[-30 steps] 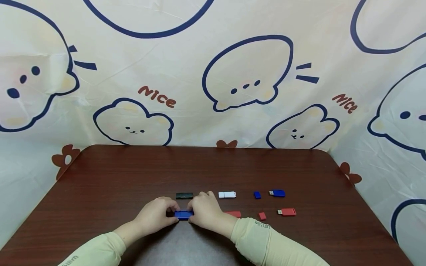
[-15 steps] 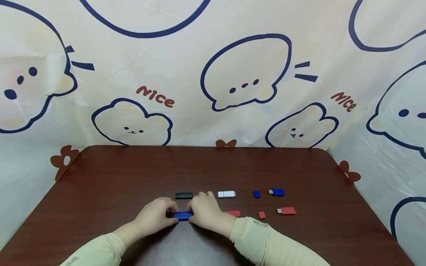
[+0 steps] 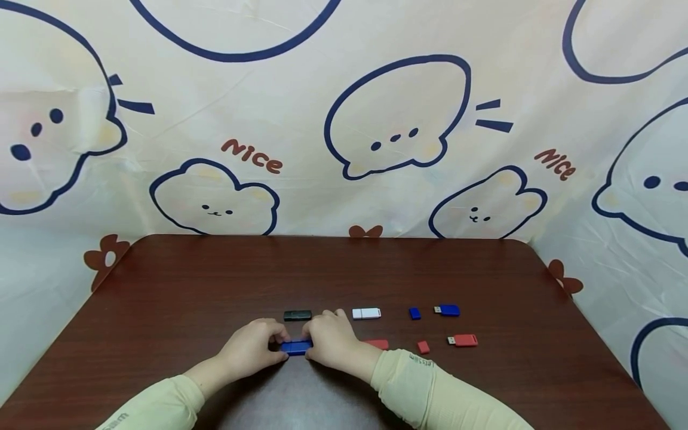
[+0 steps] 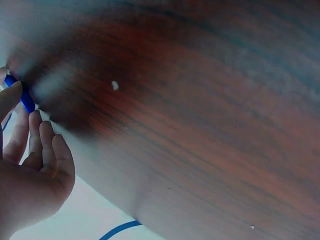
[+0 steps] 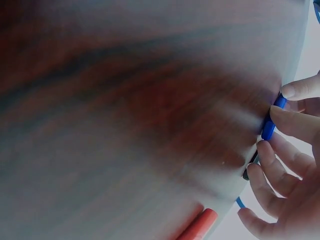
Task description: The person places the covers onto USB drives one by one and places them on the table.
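Currently pinched blue USB stick (image 3: 296,347) from both ends, low over near-centre bench (image 3: 215,280); left hand (image 3: 251,349) fingers (image 4: 20,135) curled on one end, right hand (image 3: 333,343) fingers (image 5: 295,125) on the other; grip narrow, tips only. Risks judged: squeezed off-axis, could have skewed cap and jammed; slick plastic could have popped out and skidded into red stick (image 3: 378,344) just beside right wrist, or black stick (image 3: 298,315) just beyond; loose caps (image 3: 414,313) well clear.
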The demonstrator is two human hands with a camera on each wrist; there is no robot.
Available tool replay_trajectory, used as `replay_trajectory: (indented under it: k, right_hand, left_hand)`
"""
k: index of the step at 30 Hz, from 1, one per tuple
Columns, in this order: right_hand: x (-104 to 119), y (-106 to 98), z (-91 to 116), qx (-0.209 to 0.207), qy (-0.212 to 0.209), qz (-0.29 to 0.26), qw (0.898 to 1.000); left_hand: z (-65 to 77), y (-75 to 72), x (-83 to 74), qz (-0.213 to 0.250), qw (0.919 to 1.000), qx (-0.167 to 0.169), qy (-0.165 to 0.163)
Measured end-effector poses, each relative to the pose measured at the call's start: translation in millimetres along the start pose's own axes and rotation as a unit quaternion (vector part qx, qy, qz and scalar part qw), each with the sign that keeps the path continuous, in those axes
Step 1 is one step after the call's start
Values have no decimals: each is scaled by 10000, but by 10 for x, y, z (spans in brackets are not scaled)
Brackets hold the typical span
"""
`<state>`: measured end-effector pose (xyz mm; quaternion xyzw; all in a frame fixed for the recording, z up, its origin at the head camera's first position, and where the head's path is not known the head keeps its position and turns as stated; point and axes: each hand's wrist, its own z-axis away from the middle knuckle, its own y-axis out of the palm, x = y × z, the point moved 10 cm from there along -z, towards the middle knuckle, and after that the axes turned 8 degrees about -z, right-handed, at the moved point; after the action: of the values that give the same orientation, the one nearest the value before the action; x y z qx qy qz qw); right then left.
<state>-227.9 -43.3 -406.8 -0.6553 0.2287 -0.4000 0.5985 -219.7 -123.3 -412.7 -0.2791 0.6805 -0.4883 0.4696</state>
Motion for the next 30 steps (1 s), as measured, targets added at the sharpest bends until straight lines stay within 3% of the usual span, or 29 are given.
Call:
replay_trajectory:
  k: [7,11,18,22,27,30]
  right_hand:
    - [-35,-28,35,-65,-71,-165,9998]
    - [-110,-142,77,-139,-107,-415,9990]
    - [-494,-460,213,-312,153,-844,9958]
    - [-825,-605,323,-361,548,-1184,9908]
    - [-1270,-723,504,-431,1242,-1405,9813]
    - [-1538,-771,635,-528,1534,-1450,9760]
  left_hand:
    - [7,10,15,60,9999,57,-73]
    - [13,0,26,13,9999,37,-138]
    - [-47,-147,-53,-8,9986,-244,-478]
    - [-184,-225,-236,6,9979,-361,-539]
    - [-460,-273,-637,-136,9987,-484,23]
    - [-645,-226,-924,-308,9978,-423,415]
